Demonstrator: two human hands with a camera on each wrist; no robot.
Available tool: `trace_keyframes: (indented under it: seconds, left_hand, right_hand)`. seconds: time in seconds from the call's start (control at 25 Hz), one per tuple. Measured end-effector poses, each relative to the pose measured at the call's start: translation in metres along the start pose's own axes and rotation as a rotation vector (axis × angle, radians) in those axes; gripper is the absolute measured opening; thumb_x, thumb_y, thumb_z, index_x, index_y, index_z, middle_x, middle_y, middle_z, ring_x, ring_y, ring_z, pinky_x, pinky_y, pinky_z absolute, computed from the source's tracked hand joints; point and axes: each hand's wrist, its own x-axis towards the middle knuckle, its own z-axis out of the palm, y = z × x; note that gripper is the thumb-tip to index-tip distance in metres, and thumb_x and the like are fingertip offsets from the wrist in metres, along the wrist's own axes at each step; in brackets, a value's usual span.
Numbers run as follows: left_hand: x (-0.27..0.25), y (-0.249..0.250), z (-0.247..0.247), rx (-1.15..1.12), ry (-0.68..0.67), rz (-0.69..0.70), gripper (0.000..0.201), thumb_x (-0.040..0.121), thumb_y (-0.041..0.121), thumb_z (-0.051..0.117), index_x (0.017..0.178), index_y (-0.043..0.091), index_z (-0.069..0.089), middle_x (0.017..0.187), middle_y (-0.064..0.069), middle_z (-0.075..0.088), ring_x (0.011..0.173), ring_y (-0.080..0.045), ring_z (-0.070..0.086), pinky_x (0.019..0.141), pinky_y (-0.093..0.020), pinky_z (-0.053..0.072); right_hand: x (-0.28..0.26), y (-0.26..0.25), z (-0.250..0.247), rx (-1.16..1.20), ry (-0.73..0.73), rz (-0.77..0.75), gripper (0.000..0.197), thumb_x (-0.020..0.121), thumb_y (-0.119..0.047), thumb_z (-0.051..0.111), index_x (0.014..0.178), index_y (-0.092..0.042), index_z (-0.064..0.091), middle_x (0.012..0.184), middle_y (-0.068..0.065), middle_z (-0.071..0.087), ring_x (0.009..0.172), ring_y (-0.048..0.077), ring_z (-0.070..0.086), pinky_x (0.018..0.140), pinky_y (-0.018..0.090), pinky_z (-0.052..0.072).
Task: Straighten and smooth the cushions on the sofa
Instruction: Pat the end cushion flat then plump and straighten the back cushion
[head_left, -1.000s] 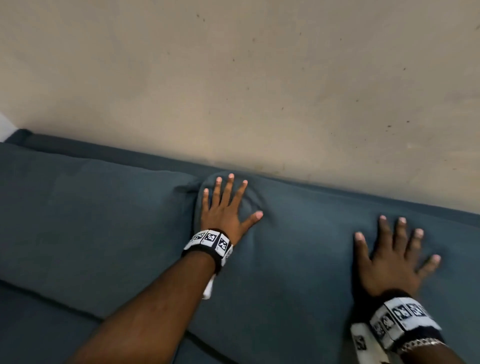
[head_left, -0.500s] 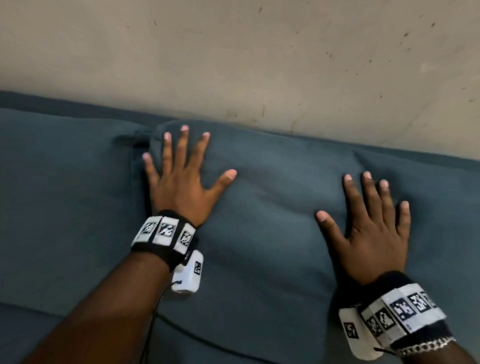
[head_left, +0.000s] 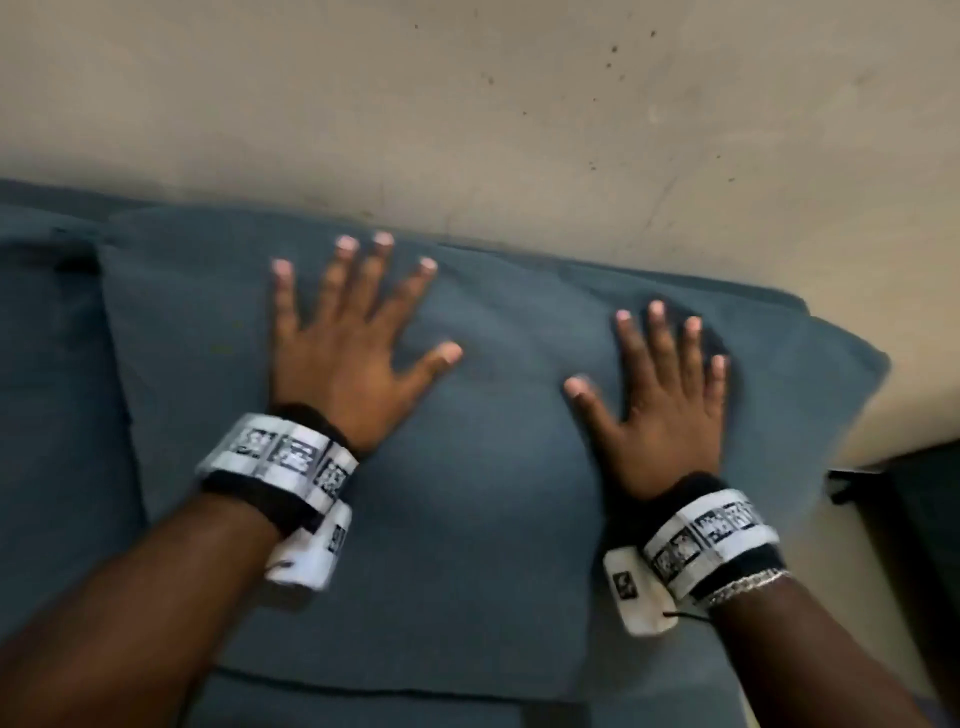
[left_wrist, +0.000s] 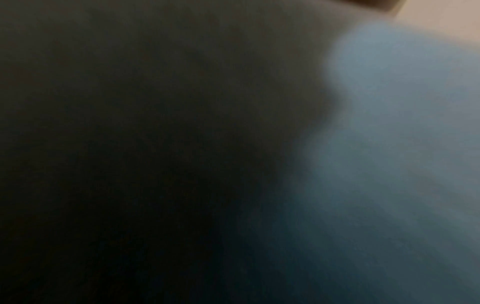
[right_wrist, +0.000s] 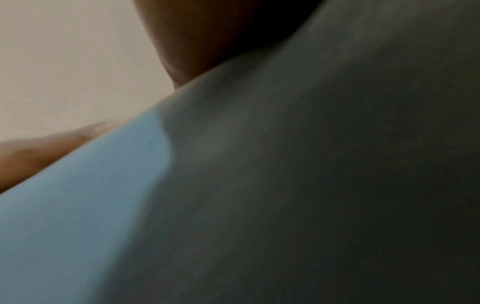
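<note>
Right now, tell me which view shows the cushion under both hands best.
The head view: the blue cushion shows nearly whole, with the left hand and right hand flat on it. The left wrist view gives only a blurred blue patch beside darkness; the right wrist view shows close, blurred fabric below the palm.

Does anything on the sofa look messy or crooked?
A little. The blue back cushion under the left hand and right hand sits slightly askew, its right corner poking out past the sofa's end. Dark specks dot the wall.
</note>
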Motion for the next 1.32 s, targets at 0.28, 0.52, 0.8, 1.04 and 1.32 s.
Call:
trace_keyframes:
  seconds: [0.28, 0.52, 0.8, 1.04, 1.32]
  left_hand:
    - [-0.024, 0.079, -0.011, -0.084, -0.021, 0.127, 0.068, 0.098, 0.055, 0.035, 0.161, 0.029, 0.024, 0.171, 0.002, 0.015, 0.158, -0.029, 0.007, 0.122, -0.065, 0.001]
    - [-0.048, 0.038, 0.009, -0.079, 0.041, 0.009, 0.078, 0.095, 0.074, 0.034, 0.162, 0.040, 0.012, 0.172, 0.004, 0.002, 0.158, -0.023, 0.001, 0.123, -0.060, -0.002]
    - [-0.114, 0.037, 0.030, -0.182, 0.088, -0.219, 0.085, 0.095, 0.060, 0.038, 0.164, 0.023, 0.006, 0.171, -0.008, -0.004, 0.157, -0.036, -0.007, 0.122, -0.066, -0.003]
    - [-0.178, 0.018, 0.090, -0.016, 0.071, 0.186, 0.078, 0.096, 0.057, 0.048, 0.162, 0.036, 0.013, 0.172, 0.002, 0.003, 0.158, -0.023, 0.000, 0.123, -0.057, -0.001]
    - [-0.191, -0.018, 0.102, -0.312, 0.276, -0.385, 0.080, 0.098, 0.061, 0.034, 0.162, 0.019, 0.013, 0.167, -0.027, 0.006, 0.155, -0.046, 0.001, 0.120, -0.067, 0.006]
  right_hand:
    - [0.001, -0.013, -0.019, 0.129, 0.038, 0.071, 0.066, 0.100, -0.053, 0.030, 0.161, -0.030, 0.031, 0.173, -0.001, 0.017, 0.161, 0.027, 0.004, 0.126, 0.059, -0.006]
    - [-0.023, 0.025, 0.004, 0.040, 0.171, 0.117, 0.066, 0.102, -0.061, 0.031, 0.162, -0.035, 0.027, 0.173, -0.003, 0.017, 0.160, 0.023, 0.009, 0.127, 0.059, 0.006]
    - [-0.088, -0.046, 0.045, 0.148, 0.272, 0.248, 0.066, 0.103, -0.044, 0.034, 0.164, -0.022, 0.024, 0.173, 0.008, 0.012, 0.160, 0.032, 0.007, 0.127, 0.059, 0.004]
    - [-0.154, -0.070, 0.094, 0.008, 0.113, -0.326, 0.061, 0.103, -0.041, 0.042, 0.162, -0.028, 0.031, 0.173, -0.003, 0.015, 0.160, 0.022, 0.013, 0.127, 0.054, 0.006]
    - [-0.161, -0.028, 0.098, 0.104, 0.414, 0.294, 0.064, 0.107, -0.045, 0.032, 0.164, -0.018, 0.024, 0.171, 0.017, 0.018, 0.159, 0.038, 0.012, 0.121, 0.070, 0.007]
